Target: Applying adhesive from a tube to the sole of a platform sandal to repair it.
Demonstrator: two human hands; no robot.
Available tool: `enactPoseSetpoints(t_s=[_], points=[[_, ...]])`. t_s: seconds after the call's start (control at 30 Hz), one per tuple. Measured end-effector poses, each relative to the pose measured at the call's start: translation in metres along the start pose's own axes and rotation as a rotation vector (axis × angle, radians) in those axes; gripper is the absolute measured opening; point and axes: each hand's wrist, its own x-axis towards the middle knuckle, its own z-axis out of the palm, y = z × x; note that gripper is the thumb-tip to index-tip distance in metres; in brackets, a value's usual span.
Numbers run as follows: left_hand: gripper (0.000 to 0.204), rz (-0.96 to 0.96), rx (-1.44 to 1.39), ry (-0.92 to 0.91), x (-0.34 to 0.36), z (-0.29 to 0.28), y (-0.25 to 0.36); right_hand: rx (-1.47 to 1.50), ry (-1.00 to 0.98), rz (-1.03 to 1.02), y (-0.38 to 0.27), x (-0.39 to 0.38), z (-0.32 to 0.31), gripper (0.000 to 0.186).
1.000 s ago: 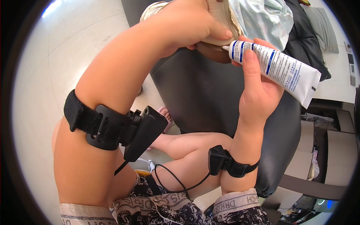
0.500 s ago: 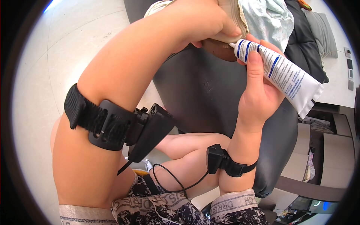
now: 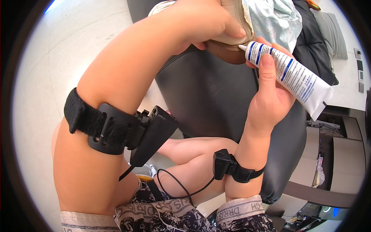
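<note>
My left hand (image 3: 216, 24) is closed on a beige and brown shoe (image 3: 230, 55) at the top of the view. Its thumb presses on the beige part near the edge, and the forearm hides much of the shoe. In my right hand (image 3: 268, 98) I grip a white squeeze tube (image 3: 290, 69) with blue bands, thumb lying along its side. The tube slants, crimped end toward the lower right. Its narrow uncapped nozzle points at the shoe's edge and is at or very near it; whether they touch, I cannot tell.
Below my hands lies a black leather seat (image 3: 208, 92). Pale patterned cloth (image 3: 276, 19) and a grey cushion (image 3: 331, 34) are beyond it. Black strapped devices (image 3: 116, 129) with cables sit on both forearms. At the right stands a cabinet with open shelves (image 3: 348, 158).
The tube and my right hand have shifted slightly right. My left hand and the shoe have moved a little left, and the arm with them.
</note>
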Motion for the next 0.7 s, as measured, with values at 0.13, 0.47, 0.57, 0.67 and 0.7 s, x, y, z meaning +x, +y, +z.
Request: enactPoseSetpoints(t_s=[0.13,0.47,0.57,0.67,0.7], points=[[0.026,0.067,-0.054,-0.071,0.001,-0.008,-0.009,0.029,0.013,0.018,0.001,0.002,-0.004,0.027],[0.028,0.024,0.108,-0.068,0.001,-0.006,-0.005,0.036,0.014,0.009,0.018,0.002,-0.018,0.025],[0.028,0.043,0.09,-0.076,0.001,-0.006,-0.006,0.01,-0.011,0.015,0.016,0.001,-0.018,0.025],[0.027,0.048,0.079,-0.081,0.001,-0.007,-0.008,0.018,-0.035,0.01,0.017,0.001,-0.016,0.026],[0.027,0.053,0.076,-0.084,0.002,-0.006,-0.008,0.038,-0.039,0.009,0.017,0.001,-0.016,0.027]])
